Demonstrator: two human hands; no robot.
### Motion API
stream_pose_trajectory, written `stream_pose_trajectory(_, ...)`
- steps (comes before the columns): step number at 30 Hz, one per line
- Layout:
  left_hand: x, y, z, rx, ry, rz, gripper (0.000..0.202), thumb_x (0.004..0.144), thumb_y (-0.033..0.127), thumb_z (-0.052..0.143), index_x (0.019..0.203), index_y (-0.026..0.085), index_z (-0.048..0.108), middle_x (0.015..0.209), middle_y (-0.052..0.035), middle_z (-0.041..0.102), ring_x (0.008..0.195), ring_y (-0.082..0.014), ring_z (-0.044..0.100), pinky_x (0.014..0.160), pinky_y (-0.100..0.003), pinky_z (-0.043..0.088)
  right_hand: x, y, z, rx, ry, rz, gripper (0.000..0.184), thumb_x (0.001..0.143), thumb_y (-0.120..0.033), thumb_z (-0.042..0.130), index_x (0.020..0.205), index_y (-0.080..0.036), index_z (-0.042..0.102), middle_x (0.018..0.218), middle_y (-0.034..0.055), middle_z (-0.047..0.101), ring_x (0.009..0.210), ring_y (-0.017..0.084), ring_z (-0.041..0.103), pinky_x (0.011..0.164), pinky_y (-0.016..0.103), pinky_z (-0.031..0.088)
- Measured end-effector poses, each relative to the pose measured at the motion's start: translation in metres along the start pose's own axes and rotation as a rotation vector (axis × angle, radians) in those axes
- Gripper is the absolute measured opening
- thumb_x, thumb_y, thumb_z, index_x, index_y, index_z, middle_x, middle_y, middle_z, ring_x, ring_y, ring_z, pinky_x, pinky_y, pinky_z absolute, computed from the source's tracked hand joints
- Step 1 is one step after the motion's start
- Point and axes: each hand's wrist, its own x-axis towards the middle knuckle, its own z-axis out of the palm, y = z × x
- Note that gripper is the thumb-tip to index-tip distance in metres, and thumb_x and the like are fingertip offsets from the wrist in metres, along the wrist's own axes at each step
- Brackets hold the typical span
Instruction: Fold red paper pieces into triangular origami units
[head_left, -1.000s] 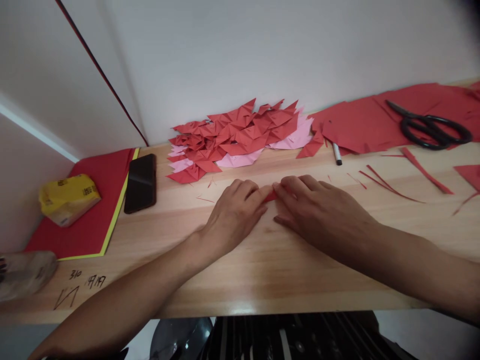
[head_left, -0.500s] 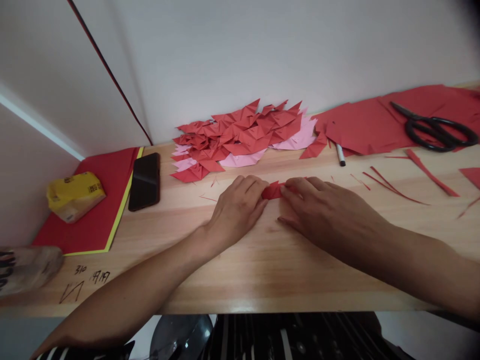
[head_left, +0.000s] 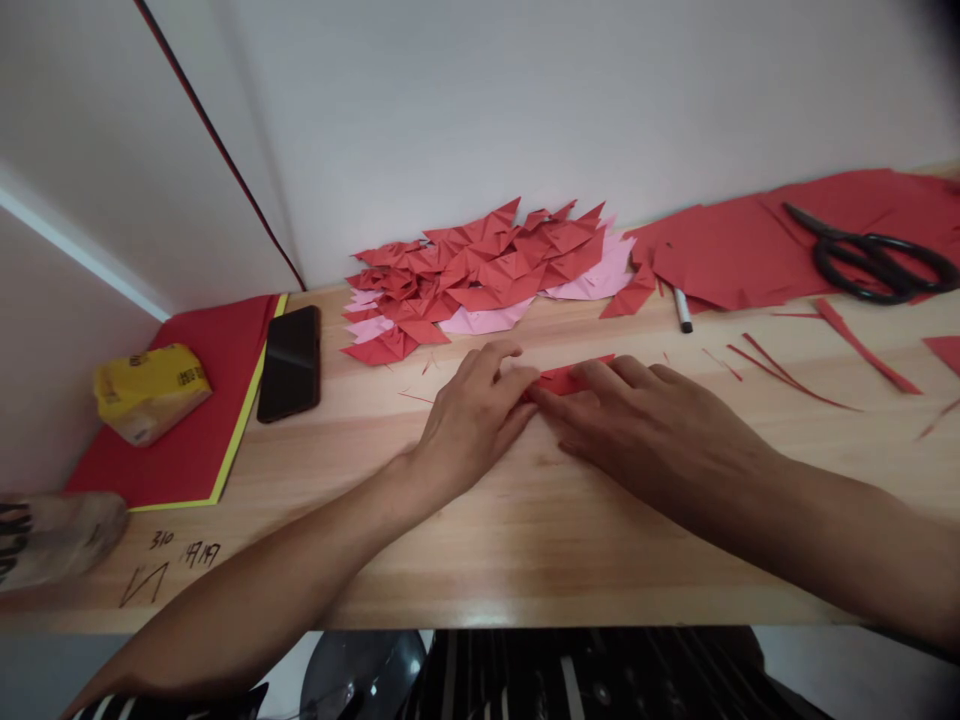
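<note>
A small folded piece of red paper (head_left: 561, 380) lies on the wooden table between my two hands, partly covered by fingers. My left hand (head_left: 480, 400) pinches its left end between thumb and fingers. Over its right part rests my right hand (head_left: 637, 405), its index finger reaching to the paper's left portion and the other fingers pressing on it. Behind my hands, against the wall, is a heap of folded red paper pieces (head_left: 487, 265) with pink pieces (head_left: 484, 318) beneath.
Black-handled scissors (head_left: 874, 262) lie on red sheets (head_left: 742, 250) at the back right, near a marker (head_left: 682, 310) and thin red scraps (head_left: 866, 348). On the left are a phone (head_left: 289, 363), a yellow packet (head_left: 152, 390) on a red folder (head_left: 202, 460), and a bottle (head_left: 64, 540).
My right index finger has slid left along the paper towards my left hand. My left fingers have lifted and curled slightly. More of the paper's upper edge shows.
</note>
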Motion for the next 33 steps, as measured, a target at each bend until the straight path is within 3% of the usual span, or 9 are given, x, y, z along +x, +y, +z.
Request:
stream_pose_trajectory(5,0.0,-0.002,-0.001,0.063,0.011,0.069,0.017,0.092,0.025,0.055,0.102,0.015,0.064,0.107,-0.0091,0.062,0.101,-0.0207,0.052,0.088,-0.038,0.049,0.004,0.004,-0.001,0.071,-0.032,0.01,0.04,0.091,-0.027,0.052,0.131,-0.023,0.056,0.099,0.0109,0.063,0.088,0.028,0.057,0.069,0.036,0.041)
stream_pose_trajectory(9,0.0,-0.006,0.001,0.043,0.037,0.106,0.015,0.093,0.025,0.054,0.095,0.016,0.066,0.097,-0.0068,0.063,0.092,-0.0173,0.055,0.081,-0.032,0.05,0.007,0.017,-0.001,0.162,-0.049,0.012,0.026,0.092,-0.028,0.051,0.113,-0.02,0.065,0.1,0.0106,0.063,0.087,0.025,0.059,0.073,0.036,0.044)
stream_pose_trajectory(14,-0.003,-0.01,0.001,-0.029,0.054,0.088,0.013,0.092,0.025,0.057,0.093,0.015,0.066,0.098,-0.0059,0.063,0.092,-0.0154,0.057,0.082,-0.03,0.049,0.016,0.033,0.005,0.14,0.043,0.082,0.027,0.093,-0.027,0.047,0.105,-0.011,0.064,0.11,0.0176,0.061,0.092,0.027,0.058,0.078,0.037,0.044)
stream_pose_trajectory(18,-0.003,-0.011,-0.001,-0.003,0.062,0.096,0.013,0.091,0.025,0.059,0.092,0.014,0.066,0.097,-0.0058,0.065,0.092,-0.0161,0.057,0.083,-0.031,0.047,0.024,0.039,0.011,0.124,-0.066,0.141,0.021,0.092,-0.026,0.048,0.095,-0.009,0.061,0.093,0.0152,0.062,0.089,0.028,0.058,0.076,0.038,0.044)
stream_pose_trajectory(21,-0.003,-0.009,-0.003,0.07,0.046,0.101,0.013,0.09,0.026,0.06,0.09,0.015,0.067,0.096,-0.0049,0.067,0.094,-0.0175,0.056,0.085,-0.035,0.045,0.027,0.041,0.015,0.194,-0.035,0.199,0.023,0.089,-0.031,0.053,0.098,-0.011,0.06,0.095,0.0142,0.061,0.092,0.03,0.058,0.078,0.038,0.044)
stream_pose_trajectory(24,-0.002,-0.008,-0.005,0.105,0.036,0.088,0.012,0.091,0.024,0.059,0.087,0.016,0.067,0.097,-0.004,0.068,0.096,-0.0182,0.055,0.084,-0.035,0.043,0.028,0.043,0.019,0.267,0.002,0.189,0.025,0.089,-0.033,0.054,0.101,-0.012,0.06,0.102,0.0156,0.059,0.094,0.03,0.057,0.078,0.038,0.044)
stream_pose_trajectory(33,-0.004,-0.01,-0.006,0.088,0.026,0.093,0.014,0.093,0.019,0.055,0.089,0.016,0.067,0.1,-0.0038,0.068,0.095,-0.0174,0.056,0.083,-0.034,0.045,0.026,0.046,0.024,0.376,0.044,0.088,0.023,0.088,-0.039,0.05,0.078,-0.019,0.052,0.087,0.0102,0.057,0.081,0.025,0.053,0.07,0.036,0.04)
